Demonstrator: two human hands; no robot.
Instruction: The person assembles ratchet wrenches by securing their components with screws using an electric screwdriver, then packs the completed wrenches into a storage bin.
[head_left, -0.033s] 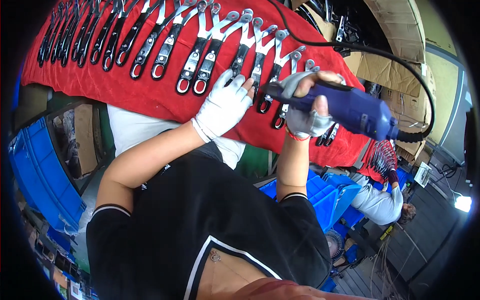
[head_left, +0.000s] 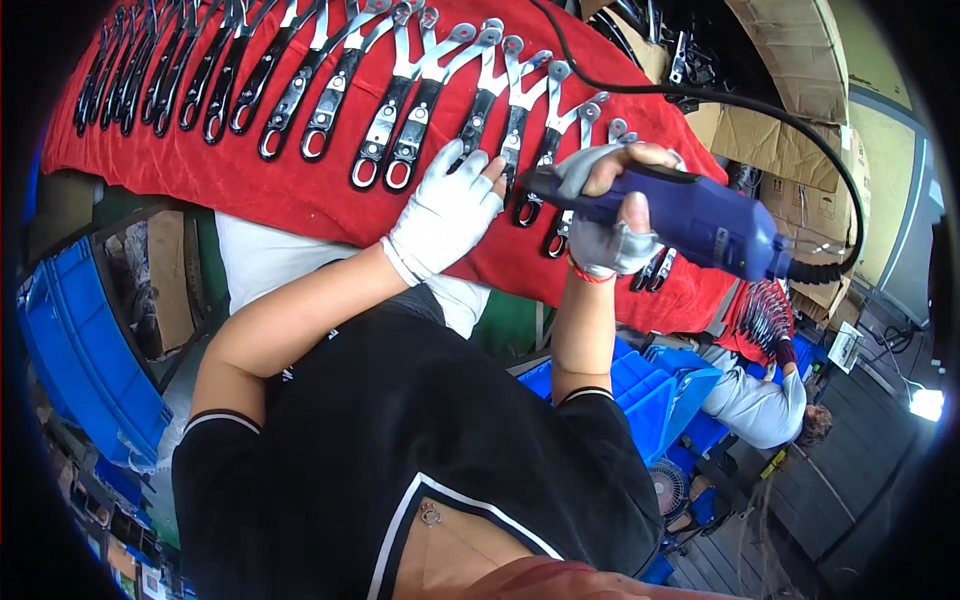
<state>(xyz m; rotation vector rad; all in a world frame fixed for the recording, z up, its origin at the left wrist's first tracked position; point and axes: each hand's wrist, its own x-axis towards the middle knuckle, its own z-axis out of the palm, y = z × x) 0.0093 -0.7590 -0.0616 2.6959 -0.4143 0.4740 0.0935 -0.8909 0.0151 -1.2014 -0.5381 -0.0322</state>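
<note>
A row of metal levers with black, loop-ended handles [head_left: 408,148] lies across a red cloth [head_left: 300,205]. My left hand [head_left: 448,215], in a white fingerless glove, is closed at one black handle [head_left: 511,150] near the middle of the row. Its fingertips touch that handle; the thumb is hidden. In a similar glove, my right hand [head_left: 612,215] grips a blue-purple corded power tool [head_left: 700,220]. The tool lies nearly level, its dark front end pointing left toward the handle by my left fingers. Whether its tip touches the handle I cannot tell.
A black cord [head_left: 740,97] loops from the tool's rear up over the cloth. Cardboard boxes [head_left: 800,160] stand at the far right. Blue crates [head_left: 625,390] are below the cloth on the right, another blue crate [head_left: 85,350] at left. A person in grey [head_left: 755,400] works farther right.
</note>
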